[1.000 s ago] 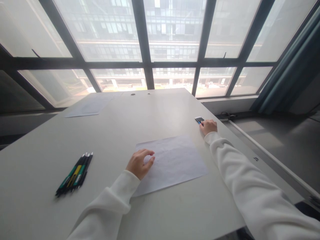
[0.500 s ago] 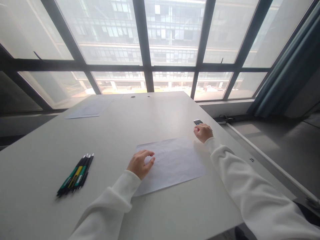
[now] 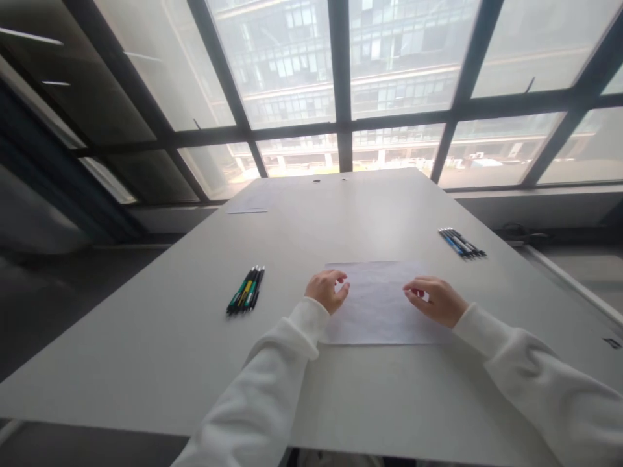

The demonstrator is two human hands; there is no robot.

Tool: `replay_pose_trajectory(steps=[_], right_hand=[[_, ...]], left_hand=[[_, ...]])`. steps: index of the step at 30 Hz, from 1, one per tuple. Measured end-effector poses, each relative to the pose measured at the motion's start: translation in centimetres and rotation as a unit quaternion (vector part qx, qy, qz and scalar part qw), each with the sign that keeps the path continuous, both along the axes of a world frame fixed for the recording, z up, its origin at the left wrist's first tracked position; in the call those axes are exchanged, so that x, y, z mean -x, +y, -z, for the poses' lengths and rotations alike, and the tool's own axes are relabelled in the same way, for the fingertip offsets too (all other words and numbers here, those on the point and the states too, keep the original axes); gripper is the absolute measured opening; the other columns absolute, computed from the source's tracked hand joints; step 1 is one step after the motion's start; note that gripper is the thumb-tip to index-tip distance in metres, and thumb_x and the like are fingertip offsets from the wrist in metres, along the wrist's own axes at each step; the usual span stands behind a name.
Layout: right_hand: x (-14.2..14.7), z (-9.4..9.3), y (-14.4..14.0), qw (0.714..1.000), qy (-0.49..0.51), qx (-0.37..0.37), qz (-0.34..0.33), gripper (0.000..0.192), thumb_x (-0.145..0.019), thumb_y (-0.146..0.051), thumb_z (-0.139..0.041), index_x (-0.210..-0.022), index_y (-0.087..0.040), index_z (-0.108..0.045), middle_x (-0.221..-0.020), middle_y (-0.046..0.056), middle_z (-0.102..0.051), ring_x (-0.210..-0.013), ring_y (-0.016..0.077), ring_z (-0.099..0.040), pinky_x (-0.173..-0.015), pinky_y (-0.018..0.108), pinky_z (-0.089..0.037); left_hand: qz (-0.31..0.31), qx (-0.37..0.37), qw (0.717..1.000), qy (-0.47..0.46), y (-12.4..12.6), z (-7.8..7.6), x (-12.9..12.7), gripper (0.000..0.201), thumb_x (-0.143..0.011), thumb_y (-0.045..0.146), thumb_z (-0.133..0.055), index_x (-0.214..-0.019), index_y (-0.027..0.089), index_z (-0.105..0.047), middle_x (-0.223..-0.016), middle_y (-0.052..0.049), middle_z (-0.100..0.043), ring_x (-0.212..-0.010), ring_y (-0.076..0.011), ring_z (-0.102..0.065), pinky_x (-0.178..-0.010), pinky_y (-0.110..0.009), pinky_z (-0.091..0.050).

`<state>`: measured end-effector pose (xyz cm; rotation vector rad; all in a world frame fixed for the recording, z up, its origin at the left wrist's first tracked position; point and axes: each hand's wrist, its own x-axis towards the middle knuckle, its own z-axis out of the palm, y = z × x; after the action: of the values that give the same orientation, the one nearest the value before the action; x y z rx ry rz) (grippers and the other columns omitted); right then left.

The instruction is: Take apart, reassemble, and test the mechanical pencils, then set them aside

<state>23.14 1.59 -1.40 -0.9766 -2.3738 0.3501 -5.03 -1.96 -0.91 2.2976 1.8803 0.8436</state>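
Note:
A white sheet of paper (image 3: 377,306) lies flat on the pale table (image 3: 389,402) in front of me. My left hand (image 3: 327,290) rests on the sheet's left edge, fingers loosely curled, holding nothing. On the sheet's right part sits my right hand (image 3: 435,300), fingers bent and apart, with nothing visible in it. A bundle of dark and green pens (image 3: 246,290) lies to the left of my left hand. Another bundle of blue and black pens (image 3: 461,242) lies beyond my right hand, apart from it.
A second sheet (image 3: 247,209) lies at the table's far left corner. Two small round holes (image 3: 317,180) sit near the far edge. Large windows with dark frames (image 3: 341,123) stand behind the table. The table's right edge drops to a grey floor.
My right hand has left the blue and black pens and come back onto the sheet's right part. My view has swung left. The left hand has stayed on the sheet.

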Motion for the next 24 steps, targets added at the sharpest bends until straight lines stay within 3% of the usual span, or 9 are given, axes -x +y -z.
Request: replay_pose_trajectory(steps=[3,6,12,18,24], right_hand=[[-0.5,0.4,0.3,0.999,0.024,0.031,-0.015,0.022,-0.081,-0.028,-0.045,-0.081,-0.017,-0.065,-0.065,0.003,-0.061,-0.058,0.0125,-0.054,-0.051,0.022,-0.042],[-0.9,0.7,0.5,0.998,0.043,0.052,-0.001,0.023,-0.081,-0.031,-0.046,-0.082,-0.017,-0.065,-0.066,0.003,-0.06,-0.057,0.0123,-0.054,-0.043,0.02,-0.039],[-0.8,0.6,0.3,0.997,0.048,0.058,-0.005,0.025,-0.08,-0.033,-0.046,-0.084,-0.017,-0.065,-0.07,0.004,-0.063,-0.058,0.0122,-0.056,-0.043,0.019,-0.039],[-0.7,0.6,0.3,0.997,0.058,0.055,-0.012,0.025,-0.081,-0.032,-0.045,-0.084,-0.017,-0.065,-0.071,0.004,-0.064,-0.054,0.0113,-0.055,-0.043,0.019,-0.04],[-0.7,0.3,0.1,0.997,0.057,0.054,-0.015,0.026,-0.082,-0.032,-0.045,-0.085,-0.017,-0.065,-0.072,0.005,-0.065,-0.054,0.0116,-0.055,-0.043,0.02,-0.04]], left_hand=[[-0.103,0.04,0.993,0.029,0.3,-0.6,2.4,0.02,-0.075,0.029,-0.05,-0.09,0.024,-0.062,-0.081,-0.001,-0.067,-0.074,-0.017,-0.06,-0.072,-0.028,-0.044],[-0.236,0.119,0.962,0.06,0.5,-1.0,6.2,0.02,-0.074,0.028,-0.05,-0.09,0.027,-0.064,-0.082,-0.001,-0.069,-0.08,-0.0185,-0.061,-0.072,-0.028,-0.043],[-0.37,0.142,0.915,0.071,0.3,-1.3,12.5,0.023,-0.07,0.022,-0.051,-0.089,0.023,-0.063,-0.092,-0.009,-0.067,-0.09,-0.0273,-0.06,-0.073,-0.037,-0.043],[-0.458,0.134,0.875,0.074,-0.4,-1.7,14.1,0.024,-0.071,0.024,-0.05,-0.092,0.025,-0.061,-0.105,-0.01,-0.063,-0.094,-0.0288,-0.057,-0.075,-0.041,-0.042],[-0.479,0.145,0.863,0.072,-0.5,-2.1,14.0,0.022,-0.071,0.027,-0.051,-0.091,0.027,-0.06,-0.106,-0.009,-0.062,-0.095,-0.0282,-0.056,-0.077,-0.043,-0.04]])
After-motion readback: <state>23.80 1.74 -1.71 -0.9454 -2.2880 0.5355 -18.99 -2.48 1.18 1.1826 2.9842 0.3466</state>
